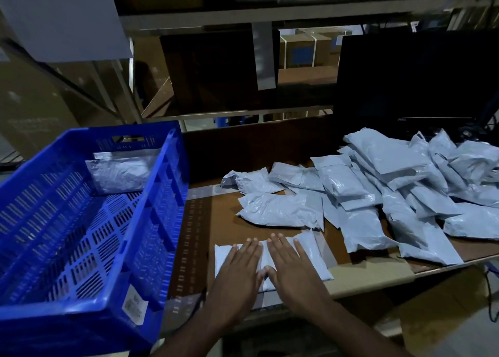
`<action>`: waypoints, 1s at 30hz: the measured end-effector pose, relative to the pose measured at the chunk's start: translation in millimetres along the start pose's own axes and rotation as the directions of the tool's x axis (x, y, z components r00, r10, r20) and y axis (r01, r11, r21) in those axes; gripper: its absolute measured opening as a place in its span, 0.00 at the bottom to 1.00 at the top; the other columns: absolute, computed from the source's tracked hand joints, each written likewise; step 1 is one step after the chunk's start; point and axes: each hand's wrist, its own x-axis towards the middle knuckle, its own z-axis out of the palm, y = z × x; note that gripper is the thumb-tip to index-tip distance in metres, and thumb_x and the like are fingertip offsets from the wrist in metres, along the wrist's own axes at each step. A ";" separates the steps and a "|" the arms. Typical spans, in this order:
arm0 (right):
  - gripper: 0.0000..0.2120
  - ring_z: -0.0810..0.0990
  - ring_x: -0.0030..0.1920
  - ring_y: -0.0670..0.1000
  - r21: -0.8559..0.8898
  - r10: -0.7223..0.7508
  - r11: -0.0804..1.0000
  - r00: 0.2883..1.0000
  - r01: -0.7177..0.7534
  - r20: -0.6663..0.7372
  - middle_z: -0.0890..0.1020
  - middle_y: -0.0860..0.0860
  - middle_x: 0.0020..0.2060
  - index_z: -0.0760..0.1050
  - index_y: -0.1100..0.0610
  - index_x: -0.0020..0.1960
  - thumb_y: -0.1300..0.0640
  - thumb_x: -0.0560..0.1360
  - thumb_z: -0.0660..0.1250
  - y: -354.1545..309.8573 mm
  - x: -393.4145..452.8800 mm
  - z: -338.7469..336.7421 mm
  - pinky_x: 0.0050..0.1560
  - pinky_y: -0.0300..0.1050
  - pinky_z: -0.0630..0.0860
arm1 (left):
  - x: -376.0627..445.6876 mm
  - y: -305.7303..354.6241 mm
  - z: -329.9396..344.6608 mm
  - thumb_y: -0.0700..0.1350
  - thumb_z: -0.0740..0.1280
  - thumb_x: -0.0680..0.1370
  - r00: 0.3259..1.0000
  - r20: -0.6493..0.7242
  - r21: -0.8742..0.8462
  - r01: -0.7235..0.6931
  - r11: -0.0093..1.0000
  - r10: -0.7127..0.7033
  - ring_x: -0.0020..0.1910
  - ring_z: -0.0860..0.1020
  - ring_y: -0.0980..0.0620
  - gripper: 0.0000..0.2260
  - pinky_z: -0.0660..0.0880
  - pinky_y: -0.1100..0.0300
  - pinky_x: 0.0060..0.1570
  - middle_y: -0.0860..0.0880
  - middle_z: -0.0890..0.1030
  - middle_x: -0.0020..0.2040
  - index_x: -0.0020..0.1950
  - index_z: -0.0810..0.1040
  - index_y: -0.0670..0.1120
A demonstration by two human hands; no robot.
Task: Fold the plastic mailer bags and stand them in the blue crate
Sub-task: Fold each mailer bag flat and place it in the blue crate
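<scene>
A pale grey mailer bag lies flat at the near edge of the table. My left hand and my right hand press on it side by side, fingers straight, thumbs touching. The blue crate stands at the left, tilted toward me. One folded mailer stands upright against the crate's far wall. A heap of several loose mailer bags spreads over the right half of the table.
The table is covered in brown cardboard. A dark monitor stands at the back right behind the heap. Metal shelving with cardboard boxes rises behind the table. Cables hang off the right edge.
</scene>
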 end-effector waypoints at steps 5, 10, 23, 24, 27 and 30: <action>0.32 0.70 0.73 0.53 0.028 0.057 0.998 0.997 -0.059 0.053 0.71 0.53 0.74 0.70 0.56 0.75 0.40 0.85 0.40 -2.2 -3.2 -0.7 0.70 0.55 0.56 | 0.2 -1.8 6.8 0.62 0.31 0.81 0.999 0.032 0.021 0.030 0.999 -0.031 0.80 0.38 0.58 0.32 0.31 0.58 0.76 0.55 0.37 0.79 0.83 0.42 0.51; 0.32 0.68 0.74 0.52 0.038 0.061 0.997 0.996 -0.063 0.060 0.70 0.52 0.75 0.70 0.55 0.75 0.39 0.84 0.41 -1.3 -3.4 1.9 0.71 0.55 0.56 | -2.3 -2.5 9.5 0.61 0.38 0.85 1.000 0.007 0.068 0.030 0.997 -0.030 0.81 0.44 0.57 0.28 0.42 0.51 0.79 0.54 0.46 0.82 0.83 0.50 0.51; 0.50 0.33 0.79 0.49 0.065 0.176 0.982 0.984 -0.178 0.029 0.33 0.47 0.79 0.35 0.47 0.81 0.22 0.66 0.22 21.0 -14.9 -10.2 0.78 0.49 0.36 | -4.5 -8.7 10.5 0.72 0.27 0.73 0.990 0.010 -0.053 0.138 0.989 -0.138 0.81 0.39 0.59 0.43 0.42 0.53 0.80 0.55 0.41 0.83 0.84 0.43 0.52; 0.50 0.34 0.79 0.49 0.056 0.190 0.980 0.981 -0.192 0.029 0.34 0.47 0.79 0.35 0.47 0.81 0.22 0.66 0.22 22.4 -15.3 -9.1 0.79 0.50 0.37 | -5.0 -8.5 10.1 0.72 0.27 0.73 0.990 0.006 -0.026 0.141 0.990 -0.141 0.81 0.39 0.58 0.43 0.41 0.51 0.80 0.54 0.42 0.83 0.84 0.43 0.52; 0.49 0.37 0.80 0.48 0.078 0.264 0.961 0.964 -0.264 0.011 0.38 0.46 0.80 0.37 0.47 0.82 0.22 0.68 0.25 31.2 -19.8 -8.7 0.79 0.49 0.42 | -7.1 -8.7 8.7 0.72 0.29 0.75 0.985 0.011 0.028 0.172 0.985 -0.173 0.81 0.37 0.57 0.42 0.37 0.48 0.79 0.53 0.41 0.83 0.84 0.42 0.51; 0.47 0.35 0.79 0.46 0.081 0.265 0.961 0.964 -0.265 0.009 0.37 0.45 0.80 0.36 0.47 0.81 0.22 0.69 0.31 39.7 -23.8 -12.5 0.75 0.46 0.41 | -7.9 -9.5 6.6 0.73 0.34 0.75 0.974 0.023 -0.008 0.225 0.974 -0.225 0.80 0.35 0.57 0.42 0.32 0.55 0.78 0.54 0.38 0.83 0.83 0.40 0.51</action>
